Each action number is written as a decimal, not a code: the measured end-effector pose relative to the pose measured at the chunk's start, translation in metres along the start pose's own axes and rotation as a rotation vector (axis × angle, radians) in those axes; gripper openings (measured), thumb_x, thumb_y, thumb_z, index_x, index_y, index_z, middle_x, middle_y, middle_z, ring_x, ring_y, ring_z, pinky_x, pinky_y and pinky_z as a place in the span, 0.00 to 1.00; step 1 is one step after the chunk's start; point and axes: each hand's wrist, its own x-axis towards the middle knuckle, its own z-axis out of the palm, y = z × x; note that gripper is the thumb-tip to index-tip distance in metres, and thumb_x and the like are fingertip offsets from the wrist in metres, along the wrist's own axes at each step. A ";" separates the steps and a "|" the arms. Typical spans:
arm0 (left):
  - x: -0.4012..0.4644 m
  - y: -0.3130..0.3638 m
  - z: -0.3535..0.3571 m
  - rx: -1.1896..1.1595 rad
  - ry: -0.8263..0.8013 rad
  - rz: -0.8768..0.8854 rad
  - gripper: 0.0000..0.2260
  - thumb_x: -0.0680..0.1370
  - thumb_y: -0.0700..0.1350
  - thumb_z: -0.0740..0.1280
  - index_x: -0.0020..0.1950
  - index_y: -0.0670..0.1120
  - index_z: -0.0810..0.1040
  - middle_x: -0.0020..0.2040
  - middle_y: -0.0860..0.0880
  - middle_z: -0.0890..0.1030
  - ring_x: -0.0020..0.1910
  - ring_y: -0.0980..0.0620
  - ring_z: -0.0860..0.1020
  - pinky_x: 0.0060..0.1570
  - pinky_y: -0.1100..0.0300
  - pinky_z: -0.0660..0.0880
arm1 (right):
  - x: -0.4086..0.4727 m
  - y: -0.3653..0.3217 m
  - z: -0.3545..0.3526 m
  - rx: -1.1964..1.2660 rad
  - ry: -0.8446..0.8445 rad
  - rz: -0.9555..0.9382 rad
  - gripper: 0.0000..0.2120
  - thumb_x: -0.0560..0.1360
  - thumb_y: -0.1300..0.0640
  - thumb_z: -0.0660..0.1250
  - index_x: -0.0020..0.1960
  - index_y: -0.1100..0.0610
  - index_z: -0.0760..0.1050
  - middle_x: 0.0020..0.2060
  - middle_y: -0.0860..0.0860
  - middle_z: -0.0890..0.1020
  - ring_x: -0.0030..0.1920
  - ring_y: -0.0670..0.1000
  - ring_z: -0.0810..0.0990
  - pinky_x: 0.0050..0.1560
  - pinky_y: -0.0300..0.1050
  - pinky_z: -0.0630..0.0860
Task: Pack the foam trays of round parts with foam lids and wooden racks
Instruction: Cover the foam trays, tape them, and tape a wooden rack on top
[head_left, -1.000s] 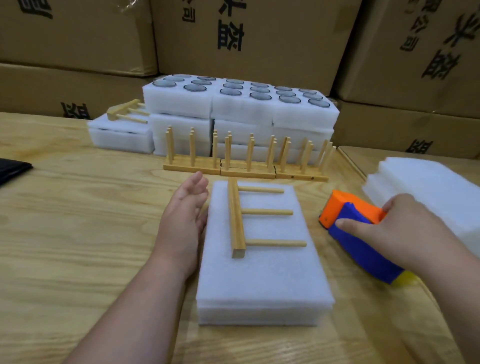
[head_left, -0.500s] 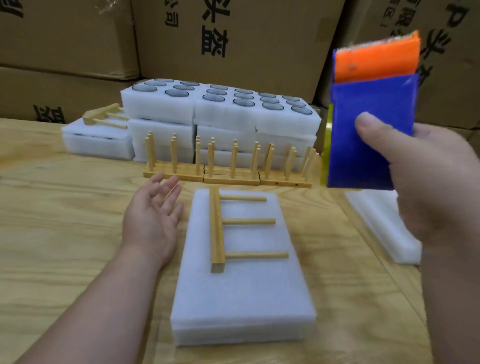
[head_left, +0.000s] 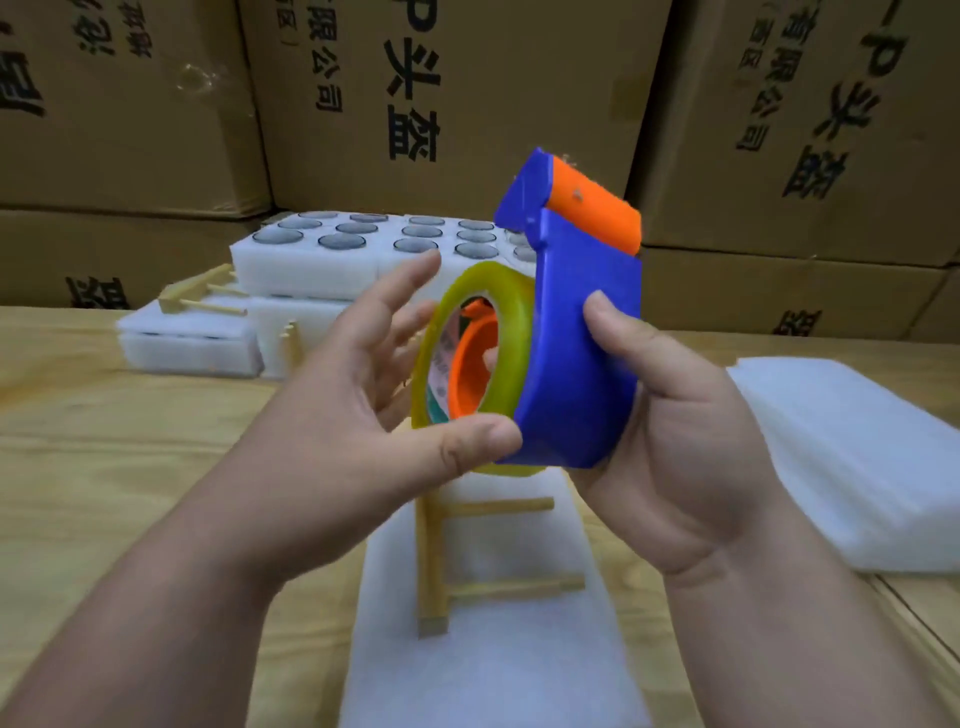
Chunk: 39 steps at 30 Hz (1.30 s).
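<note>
On a wooden surface (head_left: 104, 467), foam trays (head_left: 311, 260) of round parts sit stacked at back left. The left hand (head_left: 363, 395), fingers spread, thumb touching the tape roll (head_left: 511, 332). Below, a rack (head_left: 434, 566) lies on a foam lid (head_left: 493, 665). The right hand (head_left: 670, 441) grips a blue dispenser (head_left: 582, 343). More foam (head_left: 852, 457) lies far right.

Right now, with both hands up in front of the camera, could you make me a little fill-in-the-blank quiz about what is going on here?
1. The right hand grips a blue and ____ tape dispenser.
2. The left hand touches the yellowish roll of ____ mounted on the dispenser.
3. Below the hands, a wooden rack lies on a white ____ lid.
4. Behind, foam trays of round parts stand before stacked ____ boxes.

Missing words: orange; tape; foam; cardboard
</note>
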 end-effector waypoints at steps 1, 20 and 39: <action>0.000 -0.001 -0.004 -0.006 -0.037 -0.012 0.51 0.53 0.64 0.85 0.72 0.76 0.64 0.75 0.63 0.70 0.73 0.61 0.70 0.71 0.45 0.70 | 0.001 0.000 0.000 0.017 0.013 0.003 0.26 0.76 0.51 0.67 0.70 0.62 0.76 0.65 0.61 0.81 0.67 0.63 0.79 0.69 0.62 0.74; -0.005 0.002 -0.013 0.022 0.030 0.055 0.47 0.59 0.68 0.81 0.75 0.70 0.66 0.73 0.62 0.74 0.73 0.59 0.71 0.68 0.47 0.70 | -0.002 -0.009 -0.053 -0.784 0.129 -0.166 0.21 0.65 0.44 0.77 0.58 0.42 0.81 0.53 0.49 0.87 0.53 0.50 0.86 0.49 0.45 0.82; -0.010 0.024 -0.010 0.549 0.076 0.234 0.19 0.70 0.56 0.76 0.60 0.62 0.82 0.59 0.67 0.81 0.64 0.64 0.77 0.57 0.76 0.66 | 0.005 0.006 -0.065 -1.323 0.195 -0.486 0.17 0.73 0.55 0.76 0.59 0.43 0.81 0.59 0.39 0.83 0.62 0.49 0.79 0.59 0.56 0.78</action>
